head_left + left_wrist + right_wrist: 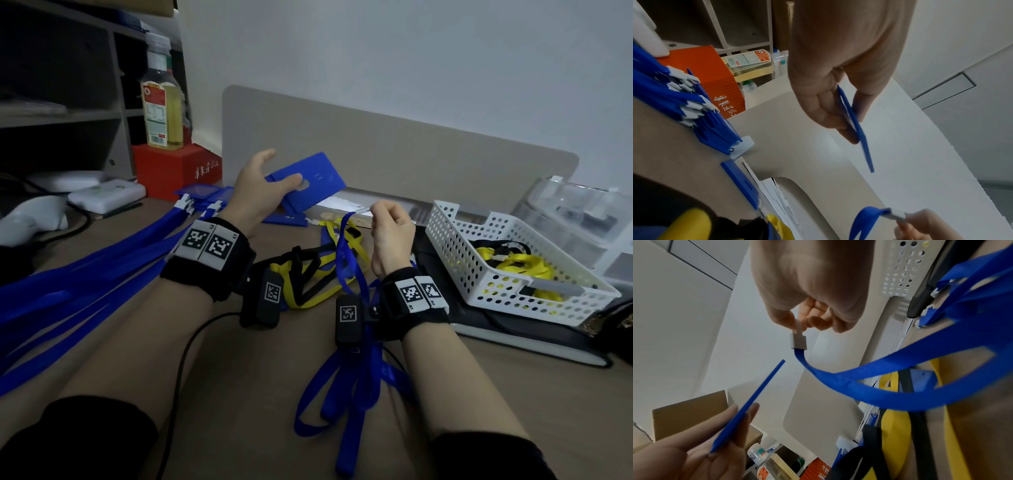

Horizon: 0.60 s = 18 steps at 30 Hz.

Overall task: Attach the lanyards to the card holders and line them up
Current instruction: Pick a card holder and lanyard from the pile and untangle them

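Observation:
My left hand (263, 192) holds a blue card holder (315, 178) above the desk, thumb on its face and fingers behind; the left wrist view shows the holder (856, 128) edge-on between thumb and fingers. My right hand (388, 229) pinches the white clip (798, 339) of a blue lanyard (346, 260), a short way right of the holder and apart from it. The strap (890, 379) hangs down to the desk. A row of finished blue holders with lanyards (202, 202) lies at the left.
A white perforated basket (507, 270) with yellow lanyards stands at the right. Loose yellow and black lanyards (308, 274) lie between my wrists. A red box (174, 171) with a bottle (161, 102) on it stands at the back left, by a grey divider (394, 154).

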### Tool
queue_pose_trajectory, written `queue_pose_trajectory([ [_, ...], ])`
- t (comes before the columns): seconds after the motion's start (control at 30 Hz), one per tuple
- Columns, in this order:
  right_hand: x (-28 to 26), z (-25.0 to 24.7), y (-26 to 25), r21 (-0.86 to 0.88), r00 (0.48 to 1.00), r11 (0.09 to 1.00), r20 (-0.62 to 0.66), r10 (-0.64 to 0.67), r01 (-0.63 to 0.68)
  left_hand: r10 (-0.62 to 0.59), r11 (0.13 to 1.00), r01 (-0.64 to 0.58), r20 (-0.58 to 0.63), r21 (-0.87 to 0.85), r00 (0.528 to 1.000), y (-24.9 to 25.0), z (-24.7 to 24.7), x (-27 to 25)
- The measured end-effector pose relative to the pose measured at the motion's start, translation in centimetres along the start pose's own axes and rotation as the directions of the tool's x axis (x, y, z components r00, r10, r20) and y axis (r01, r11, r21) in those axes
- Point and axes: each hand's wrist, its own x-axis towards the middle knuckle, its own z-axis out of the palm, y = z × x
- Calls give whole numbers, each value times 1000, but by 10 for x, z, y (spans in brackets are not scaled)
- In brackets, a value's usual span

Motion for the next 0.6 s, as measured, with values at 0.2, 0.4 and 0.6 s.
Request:
queue_pose_trajectory([
  [0.2, 0, -2, 2, 28, 1000, 1000, 4, -12, 12, -97, 976, 109, 73, -189, 993, 3, 2, -1],
  [0.4, -4, 3, 0, 44, 995, 999, 101, 13, -18, -171, 944, 200, 129, -261, 977, 9, 12, -11],
  [0.6, -7, 7, 0, -32, 987, 999, 161, 23, -18, -292, 918, 342, 242, -202, 925, 14, 20, -21],
])
